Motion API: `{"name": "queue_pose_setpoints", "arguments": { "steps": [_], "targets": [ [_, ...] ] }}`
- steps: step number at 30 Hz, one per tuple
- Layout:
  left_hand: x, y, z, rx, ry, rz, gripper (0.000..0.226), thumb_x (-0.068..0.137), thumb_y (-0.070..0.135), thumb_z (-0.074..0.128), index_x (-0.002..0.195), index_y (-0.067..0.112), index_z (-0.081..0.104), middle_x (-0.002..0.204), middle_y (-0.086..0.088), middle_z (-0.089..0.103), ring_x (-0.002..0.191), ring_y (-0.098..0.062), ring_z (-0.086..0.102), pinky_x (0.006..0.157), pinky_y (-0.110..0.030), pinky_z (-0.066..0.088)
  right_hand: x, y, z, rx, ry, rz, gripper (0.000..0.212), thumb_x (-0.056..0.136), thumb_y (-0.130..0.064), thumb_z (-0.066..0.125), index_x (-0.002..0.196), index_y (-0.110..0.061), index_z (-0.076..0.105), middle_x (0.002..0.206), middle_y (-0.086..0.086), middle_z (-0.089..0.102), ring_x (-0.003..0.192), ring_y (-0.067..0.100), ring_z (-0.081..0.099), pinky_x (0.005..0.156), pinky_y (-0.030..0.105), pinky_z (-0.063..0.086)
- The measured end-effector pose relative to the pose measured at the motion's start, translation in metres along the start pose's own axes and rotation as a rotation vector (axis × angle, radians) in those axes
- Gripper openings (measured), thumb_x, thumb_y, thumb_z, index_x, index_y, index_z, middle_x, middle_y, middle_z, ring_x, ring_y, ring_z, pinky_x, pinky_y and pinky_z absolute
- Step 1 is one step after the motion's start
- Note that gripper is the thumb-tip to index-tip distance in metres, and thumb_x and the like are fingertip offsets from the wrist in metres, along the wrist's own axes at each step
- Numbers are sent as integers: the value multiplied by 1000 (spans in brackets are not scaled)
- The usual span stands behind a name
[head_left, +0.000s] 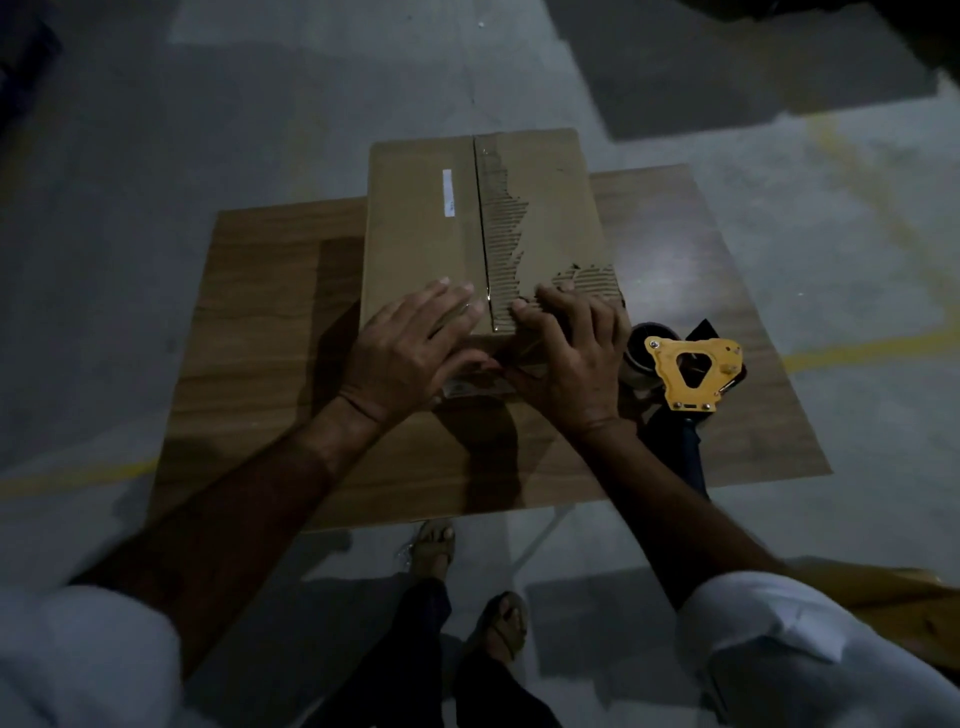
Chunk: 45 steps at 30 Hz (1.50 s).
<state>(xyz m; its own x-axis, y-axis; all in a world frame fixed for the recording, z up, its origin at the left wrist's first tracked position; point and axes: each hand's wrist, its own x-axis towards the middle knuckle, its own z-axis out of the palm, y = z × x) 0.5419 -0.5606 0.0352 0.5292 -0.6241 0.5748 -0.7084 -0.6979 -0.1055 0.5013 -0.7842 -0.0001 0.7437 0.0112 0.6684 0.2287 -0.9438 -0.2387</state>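
A closed brown cardboard box (426, 223) stands on a small wooden table (260, 338). Its two top flaps meet in a seam running away from me, and the right flap's paper skin is torn, baring the corrugation. My left hand (410, 353) lies flat on the left flap at the box's near edge, fingers straight. My right hand (566, 353) presses the right flap beside the seam, fingers slightly bent over the near edge. The thumbs reach down the box's front face. A yellow tape dispenser (685, 374) with a dark handle lies on the table just right of my right hand.
The table is surrounded by grey concrete floor (156, 156) with yellow painted lines. My sandalled feet (467, 582) stand under the table's near edge. A brown cardboard piece (914, 608) shows at the lower right.
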Motion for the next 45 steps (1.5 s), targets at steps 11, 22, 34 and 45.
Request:
{"name": "queue_pose_setpoints", "arguments": {
  "steps": [11, 22, 34, 45],
  "targets": [
    [22, 3, -20, -162, -135, -146, 42, 91, 51, 70, 108, 13, 70, 117, -9, 66, 103, -29, 62, 79, -41, 50, 25, 12, -27, 92, -122, -59, 44, 92, -65, 67, 112, -27, 73, 119, 1, 65, 111, 28, 59, 94, 46, 40],
    [18, 22, -8, 12, -266, -230, 75, 63, 48, 94, 118, 8, 62, 120, -17, 61, 107, -37, 61, 81, -45, 52, 2, 16, -14, -39, -116, -105, 60, 83, -51, 80, 134, -23, 65, 136, 8, 63, 122, 31, 52, 103, 48, 35],
    [25, 25, 0, -37, -175, -210, 68, 77, 46, 84, 138, 21, 65, 135, -8, 63, 110, -32, 57, 81, -42, 47, 25, 33, -21, 30, -109, -181, 45, 87, -57, 77, 114, -20, 77, 121, 5, 71, 103, 33, 65, 85, 45, 45],
    [35, 14, -6, -205, -158, -221, 52, 92, 61, 62, 125, 21, 68, 121, -4, 62, 104, -24, 51, 84, -34, 37, 54, 34, -40, 165, -230, -220, 41, 95, -56, 67, 105, -18, 78, 107, 5, 70, 93, 25, 57, 77, 38, 45]
  ]
}}
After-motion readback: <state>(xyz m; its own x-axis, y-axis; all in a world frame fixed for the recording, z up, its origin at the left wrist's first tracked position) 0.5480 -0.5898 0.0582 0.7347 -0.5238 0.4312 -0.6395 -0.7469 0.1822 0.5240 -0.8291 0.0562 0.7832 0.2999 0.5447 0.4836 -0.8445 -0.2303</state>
